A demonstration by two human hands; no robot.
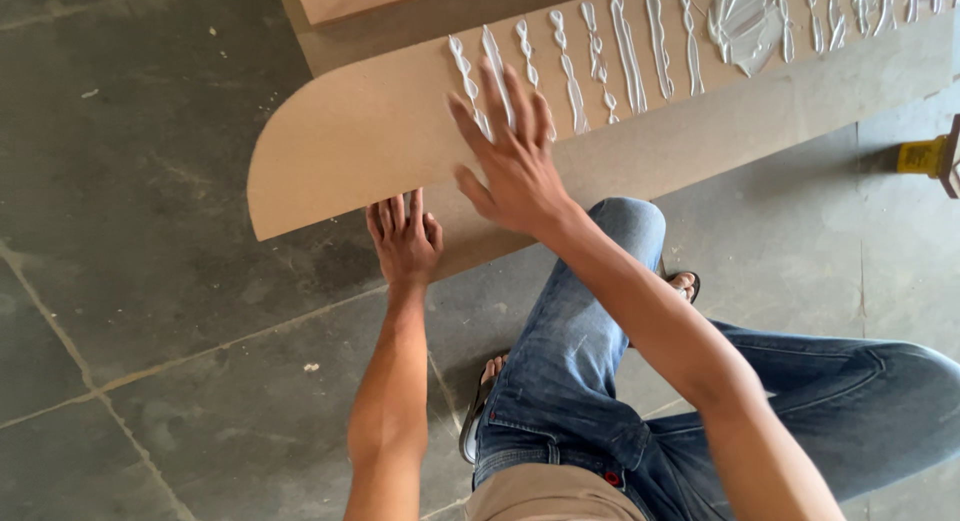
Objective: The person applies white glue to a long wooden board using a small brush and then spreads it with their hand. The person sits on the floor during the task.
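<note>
Under our right hand (515, 166), spread flat with fingers splayed and gripping nothing, lies a tan fibreboard panel (350, 146), matte and smooth, with one rounded end. Its long axis runs from that rounded end, left of our hands, up and away to the right. Wavy white glue beads (625, 51) cross the panel beyond the fingertips, the nearest touching them; farther right sits a smeared patch. Our left hand (405, 243) rests open against the near edge of the panel, holding nothing. Far right of both hands stands a yellow object (922, 156) on grey stone tiles (150, 311).
</note>
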